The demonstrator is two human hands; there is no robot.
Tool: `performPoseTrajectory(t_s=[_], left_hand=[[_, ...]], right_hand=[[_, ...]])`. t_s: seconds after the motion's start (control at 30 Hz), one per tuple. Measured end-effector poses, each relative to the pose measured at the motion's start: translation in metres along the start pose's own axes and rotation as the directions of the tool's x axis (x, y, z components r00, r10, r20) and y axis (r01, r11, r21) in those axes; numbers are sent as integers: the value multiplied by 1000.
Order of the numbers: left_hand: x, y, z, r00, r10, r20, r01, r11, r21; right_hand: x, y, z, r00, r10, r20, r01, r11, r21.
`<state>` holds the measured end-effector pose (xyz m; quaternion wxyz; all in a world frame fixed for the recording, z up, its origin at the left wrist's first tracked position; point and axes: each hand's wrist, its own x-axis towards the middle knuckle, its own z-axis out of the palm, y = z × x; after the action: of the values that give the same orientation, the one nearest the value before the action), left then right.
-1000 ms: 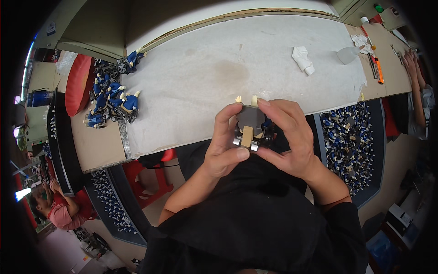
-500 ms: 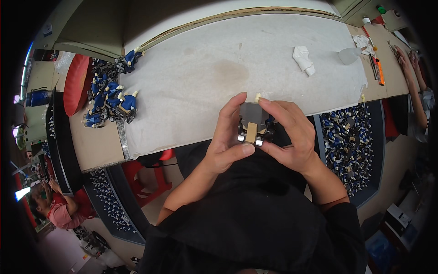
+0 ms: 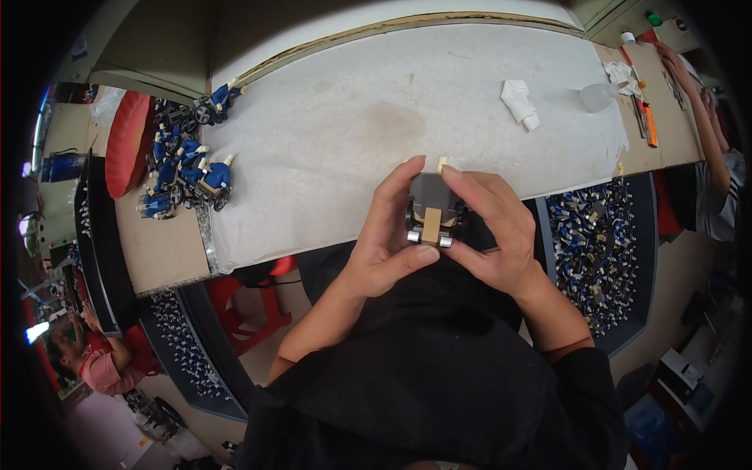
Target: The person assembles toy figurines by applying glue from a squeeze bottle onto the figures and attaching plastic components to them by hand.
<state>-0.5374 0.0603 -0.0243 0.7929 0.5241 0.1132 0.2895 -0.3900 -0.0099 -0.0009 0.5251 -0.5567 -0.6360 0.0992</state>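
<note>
Both my hands grip one small plastic toy (image 3: 432, 223) just off the table's near edge. It has a dark grey flat panel, a tan block and two silver ends, with dark parts at its sides that look like wheels. My left hand (image 3: 380, 247) wraps its left side, thumb at the bottom near the silver ends. My right hand (image 3: 501, 235) holds the other side, its index finger at the top beside a small cream piece (image 3: 442, 162). The toy's underside is hidden. Similar wheeled toys with blue figures (image 3: 188, 168) are heaped at the table's left.
White sheeting (image 3: 313, 157) covers the table, with a crumpled tissue (image 3: 518, 106), a translucent bottle (image 3: 598, 97) and an orange cutter (image 3: 649, 125). A bin of blue figures (image 3: 591, 258) stands right; a bin of small parts (image 3: 188, 345) stands left. A co-worker's arm (image 3: 697, 102) reaches in at far right.
My hands and the toy stay almost in place, with only a slight shift. At far right, the co-worker's hand has moved farther up the bench.
</note>
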Motion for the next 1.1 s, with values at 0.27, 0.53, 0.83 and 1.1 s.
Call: performPoseTrajectory(t_s=[0.27, 0.53, 0.83, 1.1], left_hand=[[3, -1, 2, 999, -21, -40, 22, 999, 25], [5, -3, 11, 996, 36, -81, -29, 996, 78], [11, 9, 0, 996, 91, -23, -81, 961, 266], [23, 9, 4, 977, 207, -49, -189, 951, 245]], right_hand=[[2, -6, -2, 992, 124, 28, -125, 991, 46], [-2, 1, -6, 982, 184, 47, -187, 980, 69], [6, 21, -40, 993, 45, 108, -55, 994, 93], [28, 100, -120, 816, 238, -527, -368, 916, -156]])
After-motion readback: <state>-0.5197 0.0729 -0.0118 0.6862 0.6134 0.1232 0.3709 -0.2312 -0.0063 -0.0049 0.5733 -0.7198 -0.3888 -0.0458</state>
